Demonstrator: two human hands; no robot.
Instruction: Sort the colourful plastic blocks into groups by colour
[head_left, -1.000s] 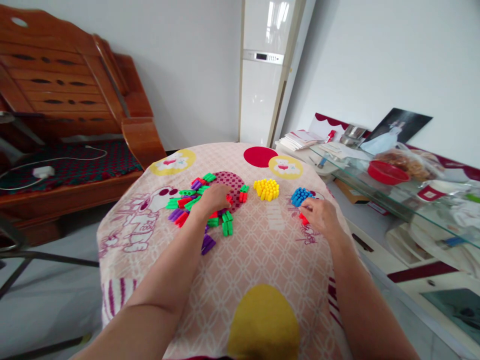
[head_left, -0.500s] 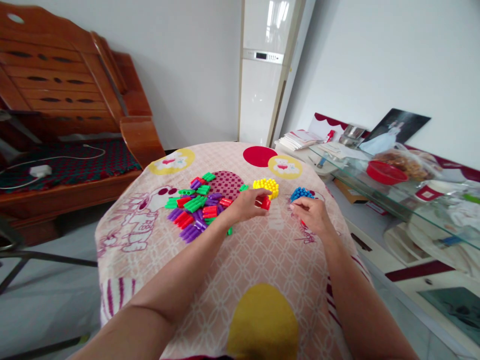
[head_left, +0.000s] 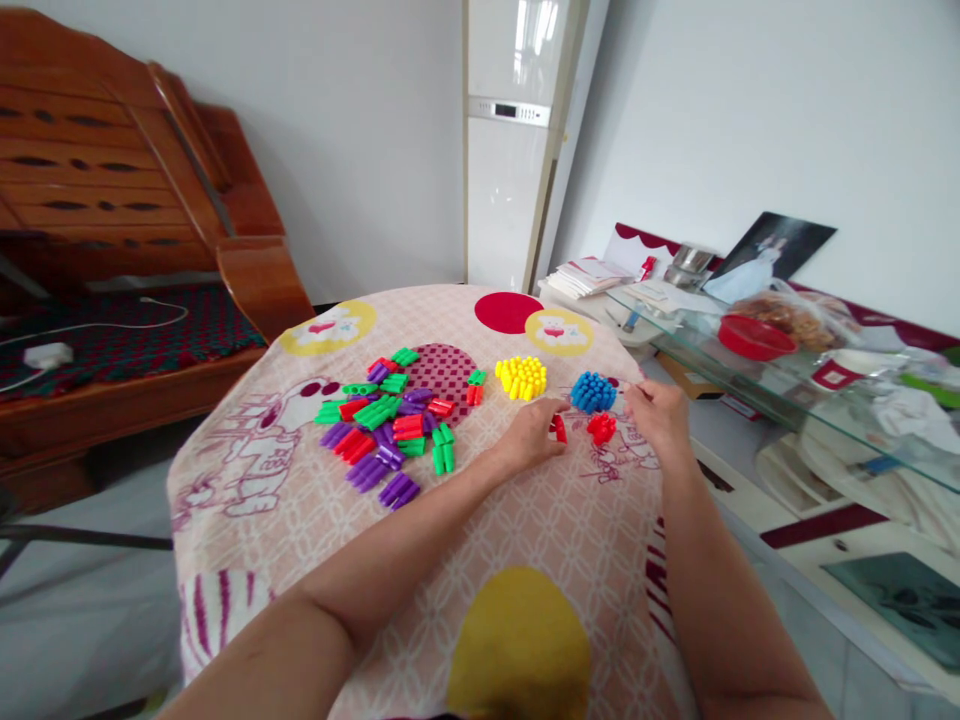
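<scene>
My left hand (head_left: 531, 437) pinches a red peg piece (head_left: 559, 428) just above the patterned cloth (head_left: 525, 510), close to a small red cluster (head_left: 601, 428). My right hand (head_left: 661, 415) rests on the cloth right of that cluster, fingers curled, near a blue cluster (head_left: 592, 392); whether it holds anything I cannot see. A yellow cluster (head_left: 521, 377) stands further left. A loose heap of green, purple and red pieces (head_left: 382, 425) lies at the left of the cloth.
A wooden bench (head_left: 127, 250) with a charger stands at the left. A tall white air conditioner (head_left: 510, 150) is behind the table. At the right a glass shelf (head_left: 757, 370) carries a red bowl (head_left: 752, 337), papers and a photo.
My left hand went from the loose heap across to the right with a red piece and now is beside the red cluster. My right hand shifted slightly right, uncovering that cluster.
</scene>
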